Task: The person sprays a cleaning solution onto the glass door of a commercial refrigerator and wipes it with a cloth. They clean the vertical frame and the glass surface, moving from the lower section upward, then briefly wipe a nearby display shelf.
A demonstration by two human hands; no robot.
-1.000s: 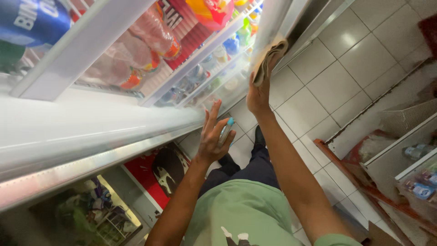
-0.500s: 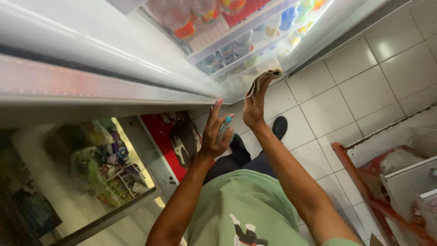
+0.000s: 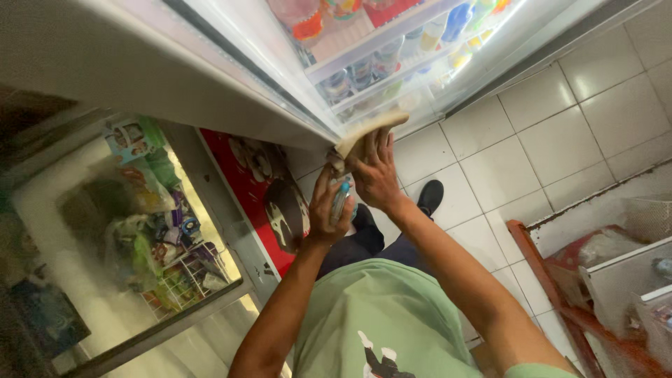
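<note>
— Starting at the left: what's lying there?

— Looking down into a chest freezer [image 3: 140, 231], glass lid fogging, packets and a wire basket showing inside. Moving right, passing a red picture panel [image 3: 241, 175].

— And reaching the hands?

— Left hand [image 3: 329, 210] clenching around a small blue spray bottle [image 3: 341, 198], held upright just below the other hand. Right hand [image 3: 378, 171] grasping a tan cloth [image 3: 367, 129], pressing it against the lower edge of a glass cooler door [image 3: 266, 77].

— Handling how, probably?

— Cloth seeming soft, light and limp; best bunching it under a flat palm. Bottle looking light, smooth, perhaps slippery; wrapping around its body.

— Standing in the way?

— Door edge crowding both hands; drink shelves [image 3: 392, 42] glowing behind. Further right, a black shoe [image 3: 430, 197] resting on white floor tiles [image 3: 560, 119], then a red-framed rack [image 3: 539, 273].
</note>
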